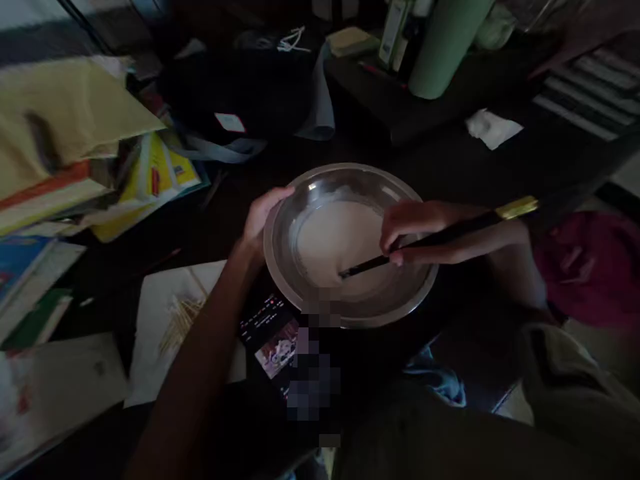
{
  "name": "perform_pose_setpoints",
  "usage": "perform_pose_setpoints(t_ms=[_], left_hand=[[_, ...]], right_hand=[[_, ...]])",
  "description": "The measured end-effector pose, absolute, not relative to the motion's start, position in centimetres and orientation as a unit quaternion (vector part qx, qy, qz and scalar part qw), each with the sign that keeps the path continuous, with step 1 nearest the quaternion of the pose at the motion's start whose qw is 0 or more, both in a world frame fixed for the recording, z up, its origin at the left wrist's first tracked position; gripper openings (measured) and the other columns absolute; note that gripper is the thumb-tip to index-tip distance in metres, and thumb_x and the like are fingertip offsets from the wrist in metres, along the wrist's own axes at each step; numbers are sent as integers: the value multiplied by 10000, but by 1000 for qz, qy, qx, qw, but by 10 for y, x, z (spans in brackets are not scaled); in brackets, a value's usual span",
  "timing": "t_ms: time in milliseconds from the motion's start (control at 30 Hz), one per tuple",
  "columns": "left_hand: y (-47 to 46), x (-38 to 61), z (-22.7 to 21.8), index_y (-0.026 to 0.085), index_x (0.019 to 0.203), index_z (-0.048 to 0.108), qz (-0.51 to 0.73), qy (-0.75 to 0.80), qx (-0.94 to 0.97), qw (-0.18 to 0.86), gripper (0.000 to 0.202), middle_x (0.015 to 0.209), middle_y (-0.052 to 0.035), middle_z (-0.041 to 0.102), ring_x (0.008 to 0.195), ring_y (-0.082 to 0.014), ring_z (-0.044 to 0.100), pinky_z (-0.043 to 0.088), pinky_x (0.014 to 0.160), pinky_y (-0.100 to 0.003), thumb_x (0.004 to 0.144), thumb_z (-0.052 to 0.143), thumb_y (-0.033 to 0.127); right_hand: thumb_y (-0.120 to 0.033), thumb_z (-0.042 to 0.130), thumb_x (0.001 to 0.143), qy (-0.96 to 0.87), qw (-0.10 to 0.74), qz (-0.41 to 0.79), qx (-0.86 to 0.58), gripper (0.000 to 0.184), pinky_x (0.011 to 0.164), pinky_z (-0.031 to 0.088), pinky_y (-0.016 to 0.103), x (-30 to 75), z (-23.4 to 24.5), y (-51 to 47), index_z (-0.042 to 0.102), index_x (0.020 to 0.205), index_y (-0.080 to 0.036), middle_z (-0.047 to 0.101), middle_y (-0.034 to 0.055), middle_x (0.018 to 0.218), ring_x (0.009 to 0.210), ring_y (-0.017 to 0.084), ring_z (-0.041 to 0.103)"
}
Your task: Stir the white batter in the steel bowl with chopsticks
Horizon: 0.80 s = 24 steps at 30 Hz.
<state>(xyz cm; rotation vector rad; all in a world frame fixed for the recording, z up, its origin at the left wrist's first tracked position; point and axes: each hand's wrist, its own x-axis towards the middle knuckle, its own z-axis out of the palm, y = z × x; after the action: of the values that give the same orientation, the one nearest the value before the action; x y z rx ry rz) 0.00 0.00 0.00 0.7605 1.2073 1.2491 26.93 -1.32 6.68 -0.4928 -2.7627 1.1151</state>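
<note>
A wide steel bowl (pixel 400 303) sits on a dark table, holding a pale, smooth batter (pixel 335 240). My left hand (pixel 263 217) grips the bowl's left rim with curled fingers. My right hand (pixel 415 230) reaches over the bowl from the right, closed around a pair of black chopsticks (pixel 450 235) with a gold end. The chopstick tips rest in the batter near the bowl's middle.
A phone (pixel 273 337) with a lit screen lies just in front of the bowl. White paper with thin sticks (pixel 173 320) lies to the left. Stacked books and a yellow envelope (pixel 65 127) fill the left. A green bottle (pixel 445 47) and black bag (pixel 240 87) stand behind.
</note>
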Motion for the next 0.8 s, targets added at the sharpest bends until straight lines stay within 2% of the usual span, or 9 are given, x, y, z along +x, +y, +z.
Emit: perform_pose_setpoints(t_ms=[100,233,367,500,700,800], left_hand=[[2,2,-2,211,609,706,490,488,305,655,261,582,36,634,558,-103,540,458,589,-217,831,570,191],[6,3,1,199,566,683,458,506,268,680,336,534,18,615,503,-93,513,422,506,-205,865,529,211],[7,3,4,191,549,667,439,537,251,675,355,510,11,608,484,-102,519,427,504,-231,872,523,222],[7,1,3,207,594,674,451,548,249,659,285,543,23,624,500,-107,540,438,547,-255,851,552,217],[7,0,3,190,634,696,437,527,244,686,285,548,6,637,535,-115,566,450,548,-243,868,546,252],[7,0,4,194,588,677,436,537,247,678,318,540,8,636,512,-107,549,435,514,-230,870,539,244]], right_hand=[[-353,526,984,-912,85,325,-237,203,857,436,306,263,59,-18,629,982,-178,664,48,946,923,151,599],[-344,490,999,-904,86,272,-320,189,911,399,341,273,68,-16,603,977,-195,654,45,968,940,160,577],[-328,525,982,-913,81,308,-253,194,809,428,314,283,76,-12,611,884,-184,642,20,822,792,133,585],[-334,533,977,-911,64,362,-188,183,769,472,276,267,65,-17,628,976,-178,649,44,940,887,139,617],[-345,502,986,-896,122,266,-334,191,880,437,356,267,68,-19,613,958,-192,637,45,932,923,170,588],[-337,510,983,-903,102,290,-301,190,811,442,331,279,76,-15,612,901,-199,639,38,860,837,154,583]])
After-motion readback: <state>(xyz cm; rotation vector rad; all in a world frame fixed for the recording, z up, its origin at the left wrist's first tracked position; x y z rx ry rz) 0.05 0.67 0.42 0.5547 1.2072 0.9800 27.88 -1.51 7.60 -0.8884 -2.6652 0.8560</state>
